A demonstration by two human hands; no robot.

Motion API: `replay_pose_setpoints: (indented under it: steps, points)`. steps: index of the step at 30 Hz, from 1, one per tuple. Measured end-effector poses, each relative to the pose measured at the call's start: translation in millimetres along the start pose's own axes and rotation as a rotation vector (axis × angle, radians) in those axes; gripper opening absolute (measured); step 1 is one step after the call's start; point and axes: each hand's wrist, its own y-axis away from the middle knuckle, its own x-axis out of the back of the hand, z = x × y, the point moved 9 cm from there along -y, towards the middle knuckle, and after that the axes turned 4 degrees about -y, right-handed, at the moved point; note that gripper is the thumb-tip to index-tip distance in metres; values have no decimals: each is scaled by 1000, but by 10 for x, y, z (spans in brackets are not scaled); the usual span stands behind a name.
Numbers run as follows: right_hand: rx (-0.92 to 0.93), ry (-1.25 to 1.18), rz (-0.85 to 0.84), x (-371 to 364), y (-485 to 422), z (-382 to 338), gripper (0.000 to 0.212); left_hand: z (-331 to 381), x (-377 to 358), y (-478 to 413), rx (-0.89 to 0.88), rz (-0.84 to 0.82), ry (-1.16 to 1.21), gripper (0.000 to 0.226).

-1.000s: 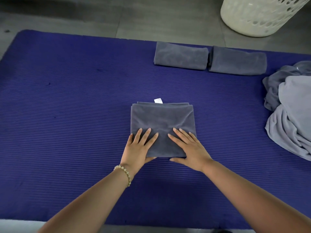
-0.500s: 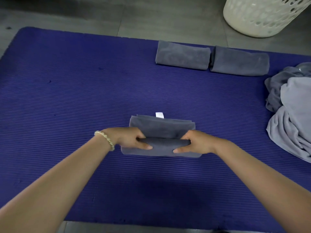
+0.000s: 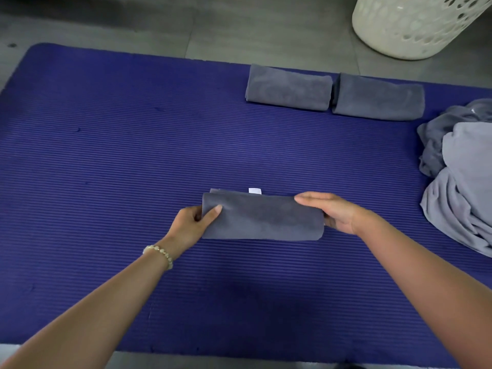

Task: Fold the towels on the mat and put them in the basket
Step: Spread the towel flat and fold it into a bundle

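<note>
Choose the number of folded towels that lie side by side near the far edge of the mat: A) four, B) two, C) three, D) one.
B: only the left folded towel and the right folded towel lie side by side near the far edge of the mat; the third towel is nearer the person.
</note>
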Motion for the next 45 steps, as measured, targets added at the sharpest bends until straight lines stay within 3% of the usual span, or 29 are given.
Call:
replay_pose_setpoints:
  steps: [3, 6, 11, 19, 23, 26, 29, 31, 33, 36, 40, 45]
  points:
    - [97, -191, 192, 101, 57, 167, 51, -38, -40, -89, 86, 80, 64, 52]
    - [211, -165, 381, 137, 173, 279, 54, -159, -84, -142, 168, 136, 102, 55]
    - [268, -73, 488, 75, 188, 345, 45, -220, -91, -158, 263, 173, 130, 49]
    - [189, -51, 660, 195, 50, 448, 40, -248, -58, -263, 366, 121, 85, 48]
    - [131, -7, 655, 207, 34, 446, 41, -282, -43, -259, 429, 72, 155, 45]
    - [113, 78, 652, 217, 95, 416, 43, -243, -20, -237, 409, -25, 37, 53]
    - [-10, 232, 572, 210, 128, 503, 51, -234, -40, -160, 432, -218, -160, 66]
    - [-108, 263, 477, 164, 157, 547, 52, -225, -111, -97, 462, -329, -111, 67]
    - [-162, 151, 397, 87, 178, 534, 49, -193, -157, -86, 466, -327, 48, 63]
    - [-255, -110, 298, -3, 174, 533, 62, -175, -216, -85, 490, -285, 247, 49]
    - [-265, -401, 198, -12, 116, 417, 54, -89, -198, -189, 519, -236, 473, 47]
    - [-54, -349, 172, 316, -21, -89, 40, 417, -58, -513, 325, -258, 454, 26]
